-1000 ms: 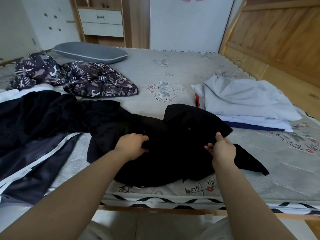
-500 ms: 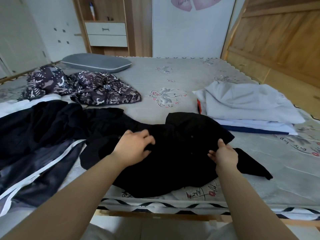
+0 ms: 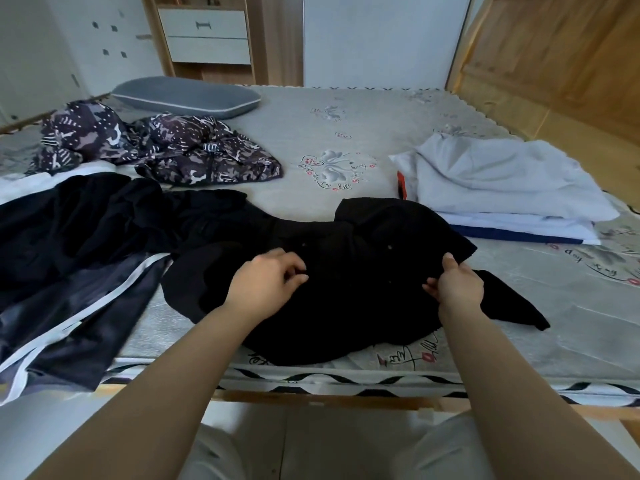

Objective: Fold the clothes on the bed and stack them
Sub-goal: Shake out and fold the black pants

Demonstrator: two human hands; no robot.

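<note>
A crumpled black garment [image 3: 360, 271] lies on the bed [image 3: 346, 140] near its front edge. My right hand [image 3: 455, 284] pinches the garment's right edge between thumb and fingers. My left hand [image 3: 268, 282] hovers over the garment's middle with fingers loosely curled, holding nothing that I can see. A stack of folded white clothes [image 3: 502, 188] sits at the right of the bed. Dark trousers with white stripes [image 3: 69, 296] lie spread at the left, under more black cloth [image 3: 104, 216].
A patterned camouflage garment [image 3: 166, 147] lies bunched at the back left, with a grey pillow [image 3: 187, 97] behind it. A wooden headboard [image 3: 554, 57] runs along the right side. A wooden cabinet with white drawers [image 3: 204, 32] stands behind the bed.
My left hand has let go of the black cloth and lifted slightly, fingers loosening. My right hand keeps its pinch on the right edge. The view has shifted a little.
</note>
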